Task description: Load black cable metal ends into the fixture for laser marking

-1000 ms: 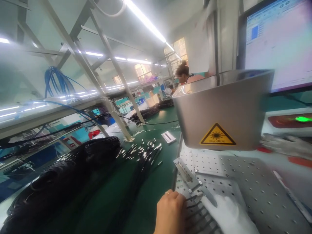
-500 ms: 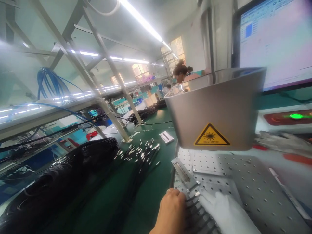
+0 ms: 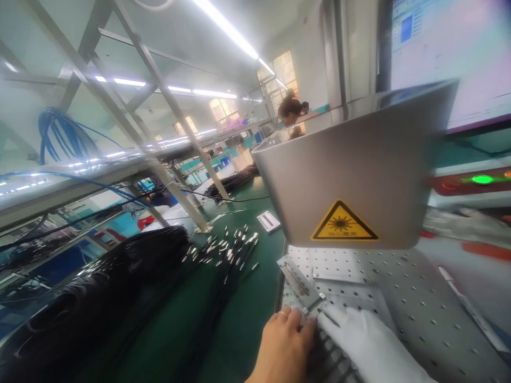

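Two hands, 5 o'clock: left hand (image 3: 283,343), fingers bent, had closed the gap to gloved right hand (image 3: 359,332) at the jig (image 3: 297,282). Couldn't tell what either pinched. Cables (image 3: 334,348) lay between. Work seemingly needed both.

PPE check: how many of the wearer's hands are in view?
2. The left hand, bare, is at the near end of the slim metal fixture; the right hand, white-gloved, is just right of it over the perforated plate. Some fingertips are hidden.
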### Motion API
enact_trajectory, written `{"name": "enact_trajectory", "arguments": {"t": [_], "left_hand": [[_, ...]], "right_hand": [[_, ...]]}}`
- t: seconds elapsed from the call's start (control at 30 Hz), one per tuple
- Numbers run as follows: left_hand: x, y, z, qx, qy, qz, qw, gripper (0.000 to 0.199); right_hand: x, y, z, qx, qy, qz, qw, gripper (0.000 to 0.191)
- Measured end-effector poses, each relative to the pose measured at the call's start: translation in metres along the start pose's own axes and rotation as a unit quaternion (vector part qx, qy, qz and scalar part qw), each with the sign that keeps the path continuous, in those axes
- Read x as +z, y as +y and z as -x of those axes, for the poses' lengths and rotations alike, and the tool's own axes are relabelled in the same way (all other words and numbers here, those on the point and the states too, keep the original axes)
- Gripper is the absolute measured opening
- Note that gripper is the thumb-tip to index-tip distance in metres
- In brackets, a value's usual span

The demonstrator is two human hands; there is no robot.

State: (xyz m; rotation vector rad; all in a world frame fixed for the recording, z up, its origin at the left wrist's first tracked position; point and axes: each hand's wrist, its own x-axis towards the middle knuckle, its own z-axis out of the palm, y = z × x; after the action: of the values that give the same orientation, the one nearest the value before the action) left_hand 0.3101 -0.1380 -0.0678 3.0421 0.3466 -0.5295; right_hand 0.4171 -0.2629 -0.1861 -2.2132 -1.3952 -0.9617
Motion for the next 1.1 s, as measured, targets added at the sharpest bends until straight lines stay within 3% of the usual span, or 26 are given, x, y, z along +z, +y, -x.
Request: {"name": "enact_trajectory", "arguments": {"t": [0.07, 0.2, 0.3, 0.4, 0.47, 0.63, 0.73, 0.93, 1.1], "left_hand": [[-0.001, 0.002, -0.001, -0.034, 0.015, 0.032, 0.999, 0.044], [-0.004, 0.007, -0.005, -0.141, 0.026, 0.106, 0.984, 0.024], [-0.008, 0.011, -0.009, -0.152, 0.012, 0.107, 0.983, 0.021], [-0.012, 0.013, -0.01, -0.144, 0.014, 0.106, 0.984, 0.022], [-0.016, 0.014, -0.009, -0.148, 0.009, 0.112, 0.983, 0.023], [-0.031, 0.018, -0.005, -0.107, -0.05, 0.073, 0.99, 0.031], [-0.025, 0.016, -0.011, -0.088, -0.069, 0.059, 0.992, 0.03], [0.009, 0.004, -0.021, -0.112, -0.022, 0.114, 0.987, 0.024], [0.009, 0.005, -0.019, -0.104, -0.007, 0.12, 0.987, 0.03]], "right_hand": [[0.002, 0.0, -0.003, 0.016, -0.038, -0.026, 0.999, 0.031], [-0.011, 0.014, -0.012, 0.05, -0.194, -0.114, 0.973, 0.039], [-0.035, 0.033, -0.028, 0.08, -0.232, -0.149, 0.958, 0.053], [-0.053, 0.041, -0.051, 0.217, -0.338, -0.138, 0.905, 0.038], [-0.055, 0.036, -0.064, 0.246, -0.383, -0.122, 0.882, 0.035], [-0.041, 0.014, -0.073, 0.222, -0.427, -0.099, 0.871, 0.028], [-0.035, 0.012, -0.071, 0.221, -0.453, -0.091, 0.859, 0.03], [-0.03, 0.016, -0.069, 0.217, -0.47, -0.077, 0.852, 0.029], [-0.031, 0.017, -0.066, 0.211, -0.467, -0.09, 0.854, 0.031]]}}
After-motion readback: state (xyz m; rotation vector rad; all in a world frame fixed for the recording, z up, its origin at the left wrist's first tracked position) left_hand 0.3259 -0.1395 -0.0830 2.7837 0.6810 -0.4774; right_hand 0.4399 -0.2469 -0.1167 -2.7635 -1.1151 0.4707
